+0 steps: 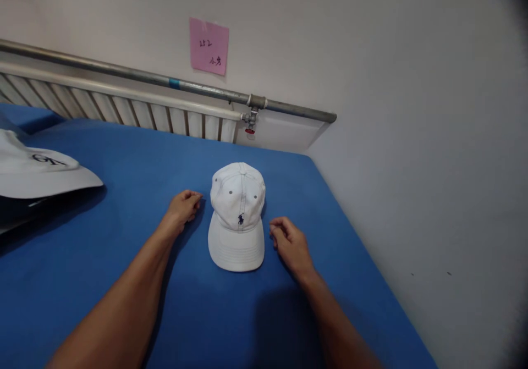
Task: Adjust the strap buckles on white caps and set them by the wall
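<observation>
A white baseball cap (pixel 237 215) with a small dark horse-and-rider emblem lies on a blue covered surface (pixel 198 308), its brim pointing towards me. To the left of its crown is my left hand (pixel 183 208), fingers curled in and thumb against the forefinger, a small gap away from the cap. My right hand (pixel 291 245) is just right of the brim, also with bent, closed fingers and not touching the cap. I see nothing held in either hand.
More white caps (pixel 45 174), one with dark lettering, are at the left edge. Behind the surface run a radiator (pixel 165 117) and a metal pipe (pixel 124 72) with a red-handled valve (pixel 249 131). A pink note (pixel 209 47) hangs on the wall (pixel 412 138), which also borders the right side.
</observation>
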`<state>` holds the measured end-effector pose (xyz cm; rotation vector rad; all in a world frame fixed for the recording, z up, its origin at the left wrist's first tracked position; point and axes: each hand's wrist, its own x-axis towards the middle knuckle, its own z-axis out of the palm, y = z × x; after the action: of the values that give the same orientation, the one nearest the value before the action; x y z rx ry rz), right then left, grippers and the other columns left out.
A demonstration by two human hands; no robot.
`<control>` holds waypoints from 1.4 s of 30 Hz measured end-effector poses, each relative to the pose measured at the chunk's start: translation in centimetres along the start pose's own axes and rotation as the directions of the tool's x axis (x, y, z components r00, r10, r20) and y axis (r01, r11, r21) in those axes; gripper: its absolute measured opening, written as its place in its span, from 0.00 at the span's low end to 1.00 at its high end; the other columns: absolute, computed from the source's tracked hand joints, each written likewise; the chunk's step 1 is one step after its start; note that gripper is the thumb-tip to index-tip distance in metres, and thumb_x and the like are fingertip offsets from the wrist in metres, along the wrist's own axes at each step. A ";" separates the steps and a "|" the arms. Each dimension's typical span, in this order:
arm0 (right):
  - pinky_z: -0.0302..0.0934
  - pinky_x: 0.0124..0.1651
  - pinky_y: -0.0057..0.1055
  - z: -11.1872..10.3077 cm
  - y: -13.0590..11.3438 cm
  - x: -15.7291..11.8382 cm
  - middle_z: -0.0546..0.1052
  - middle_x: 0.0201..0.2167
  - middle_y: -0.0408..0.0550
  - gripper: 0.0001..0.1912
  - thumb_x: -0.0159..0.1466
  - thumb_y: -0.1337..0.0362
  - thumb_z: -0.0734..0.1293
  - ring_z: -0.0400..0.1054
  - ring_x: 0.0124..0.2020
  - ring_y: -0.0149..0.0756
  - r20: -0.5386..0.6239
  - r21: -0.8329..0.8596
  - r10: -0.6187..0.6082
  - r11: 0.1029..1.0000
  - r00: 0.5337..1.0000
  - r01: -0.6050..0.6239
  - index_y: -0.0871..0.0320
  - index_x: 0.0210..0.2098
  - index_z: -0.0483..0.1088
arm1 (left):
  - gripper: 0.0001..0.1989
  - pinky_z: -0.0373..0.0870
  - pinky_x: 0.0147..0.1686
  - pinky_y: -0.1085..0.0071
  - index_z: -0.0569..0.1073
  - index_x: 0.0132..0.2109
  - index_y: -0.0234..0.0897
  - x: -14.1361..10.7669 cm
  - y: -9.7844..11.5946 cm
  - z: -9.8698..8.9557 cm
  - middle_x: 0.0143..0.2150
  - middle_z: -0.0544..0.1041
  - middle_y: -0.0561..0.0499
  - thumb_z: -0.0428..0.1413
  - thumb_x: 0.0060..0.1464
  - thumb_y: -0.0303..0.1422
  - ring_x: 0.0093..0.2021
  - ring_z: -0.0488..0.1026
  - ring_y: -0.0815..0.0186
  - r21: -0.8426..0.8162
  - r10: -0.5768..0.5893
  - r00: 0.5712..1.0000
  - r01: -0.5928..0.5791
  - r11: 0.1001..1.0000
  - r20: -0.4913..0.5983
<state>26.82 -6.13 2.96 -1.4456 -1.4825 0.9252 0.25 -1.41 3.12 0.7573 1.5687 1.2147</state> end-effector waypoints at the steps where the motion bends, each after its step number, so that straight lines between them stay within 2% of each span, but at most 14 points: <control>1: 0.54 0.23 0.26 0.1 0.0 -0.4 0.69 0.21 0.40 0.09 0.58 0.57 0.63 0.60 0.19 0.28 0.003 0.030 0.024 0.999 1.000 -0.024 0.57 0.30 0.69 | 0.04 0.45 0.14 0.78 0.68 0.30 0.35 0.0 -0.1 -0.1 0.18 0.62 0.59 0.53 0.52 0.27 0.13 0.53 0.76 -0.009 0.006 1.000 -0.006 1.000 0.004; 6: 0.50 0.17 0.24 0.2 -0.6 -3.9 0.69 0.19 0.37 0.11 0.57 0.55 0.66 0.55 0.14 0.25 0.020 0.217 0.201 0.955 0.979 -0.201 0.57 0.31 0.67 | 0.03 0.46 0.13 0.78 0.68 0.31 0.35 0.0 -0.5 -0.4 0.18 0.62 0.59 0.52 0.52 0.26 0.13 0.53 0.76 -0.058 0.028 0.999 -0.027 0.998 0.016; 9: 0.51 0.15 0.23 0.0 -0.9 -7.1 0.68 0.17 0.37 0.11 0.57 0.56 0.66 0.55 0.14 0.24 0.129 0.329 0.301 0.886 0.945 -0.327 0.58 0.29 0.67 | 0.03 0.47 0.13 0.78 0.68 0.31 0.35 0.0 -0.7 -0.5 0.18 0.63 0.58 0.51 0.52 0.26 0.13 0.53 0.76 -0.082 0.039 0.999 -0.037 0.996 0.020; 11: 0.52 0.14 0.23 0.1 -1.1 -9.2 0.71 0.21 0.40 0.12 0.57 0.55 0.67 0.57 0.15 0.25 0.266 0.386 0.355 0.812 0.896 -0.437 0.59 0.29 0.69 | 0.03 0.47 0.13 0.78 0.68 0.31 0.35 0.0 -0.8 -0.5 0.18 0.63 0.58 0.52 0.52 0.26 0.13 0.54 0.76 -0.095 0.045 0.999 -0.042 0.995 0.022; 13: 0.55 0.15 0.23 0.4 -1.4 -10.9 0.76 0.29 0.46 0.15 0.56 0.55 0.69 0.62 0.17 0.26 0.364 0.449 0.396 0.718 0.843 -0.531 0.60 0.35 0.71 | 0.03 0.48 0.13 0.78 0.68 0.30 0.36 0.0 -0.9 -0.5 0.18 0.63 0.58 0.53 0.51 0.26 0.13 0.54 0.76 -0.104 0.049 0.999 -0.047 0.993 0.020; 15: 0.58 0.16 0.25 1.0 -1.6 -11.8 0.78 0.38 0.52 0.20 0.54 0.55 0.71 0.66 0.21 0.29 0.408 0.519 0.427 0.618 0.807 -0.590 0.60 0.42 0.72 | 0.02 0.48 0.13 0.78 0.68 0.30 0.36 -0.1 -0.9 -0.5 0.18 0.64 0.58 0.53 0.50 0.26 0.13 0.55 0.76 -0.111 0.052 0.999 -0.050 0.993 0.015; 18: 0.61 0.19 0.26 2.0 -1.8 -12.0 0.78 0.44 0.58 0.25 0.51 0.57 0.74 0.70 0.24 0.32 0.432 0.609 0.471 0.478 0.769 -0.634 0.62 0.45 0.71 | 0.01 0.48 0.14 0.78 0.68 0.30 0.36 -0.2 -0.9 -0.5 0.19 0.65 0.57 0.54 0.49 0.26 0.14 0.55 0.76 -0.121 0.053 0.999 -0.051 0.991 0.013; 24: 0.60 0.23 0.23 3.9 -2.2 -10.8 0.79 0.43 0.57 0.20 0.48 0.62 0.77 0.71 0.27 0.29 0.374 0.774 0.546 0.262 0.749 -0.577 0.61 0.38 0.71 | 0.02 0.49 0.13 0.78 0.68 0.30 0.35 -0.3 -0.8 -0.6 0.19 0.65 0.58 0.55 0.47 0.28 0.14 0.55 0.76 -0.133 0.051 0.998 -0.045 0.990 0.038; 29: 0.58 0.22 0.20 5.3 -3.0 -10.0 0.79 0.31 0.50 0.12 0.51 0.66 0.76 0.69 0.24 0.26 0.369 0.822 0.597 0.147 0.712 -0.550 0.61 0.30 0.70 | 0.03 0.50 0.13 0.78 0.68 0.31 0.35 -0.1 -1.0 -0.6 0.19 0.65 0.58 0.55 0.46 0.30 0.14 0.56 0.75 -0.135 0.054 0.997 -0.046 0.990 0.050; 32: 0.57 0.21 0.20 6.1 -3.1 -9.5 0.75 0.23 0.43 0.11 0.52 0.67 0.75 0.68 0.22 0.26 0.328 0.863 0.624 0.107 0.709 -0.493 0.60 0.28 0.69 | 0.04 0.50 0.14 0.77 0.68 0.31 0.35 0.1 -1.1 -0.7 0.19 0.65 0.57 0.55 0.46 0.31 0.15 0.56 0.75 -0.127 0.055 0.997 -0.047 0.991 0.059; 35: 0.55 0.20 0.20 6.4 -2.8 -9.2 0.73 0.22 0.40 0.13 0.50 0.68 0.77 0.67 0.21 0.25 0.287 0.895 0.651 0.080 0.702 -0.439 0.59 0.29 0.69 | 0.05 0.51 0.14 0.77 0.69 0.31 0.35 0.2 -1.2 -0.7 0.20 0.65 0.57 0.55 0.45 0.31 0.15 0.56 0.75 -0.115 0.053 0.997 -0.046 0.992 0.058; 38: 0.55 0.19 0.20 6.1 -2.4 -9.0 0.74 0.24 0.39 0.17 0.46 0.67 0.79 0.66 0.21 0.24 0.254 0.908 0.621 0.111 0.742 -0.403 0.58 0.30 0.70 | 0.06 0.52 0.14 0.76 0.69 0.31 0.35 0.3 -1.3 -0.7 0.20 0.66 0.57 0.56 0.44 0.33 0.15 0.56 0.74 -0.107 0.054 0.996 -0.047 0.993 0.066; 42: 0.56 0.20 0.20 4.6 -2.4 -8.4 0.74 0.25 0.39 0.17 0.46 0.67 0.79 0.66 0.22 0.24 0.217 0.917 0.578 0.155 0.787 -0.367 0.58 0.30 0.70 | 0.10 0.52 0.13 0.76 0.69 0.33 0.35 0.4 -1.5 -0.8 0.20 0.66 0.57 0.57 0.42 0.36 0.15 0.56 0.74 -0.097 0.053 0.996 -0.046 0.994 0.077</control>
<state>21.44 -14.39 2.87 -0.9652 -0.0375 1.6202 -0.50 -1.81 1.61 0.7774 1.4244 1.2708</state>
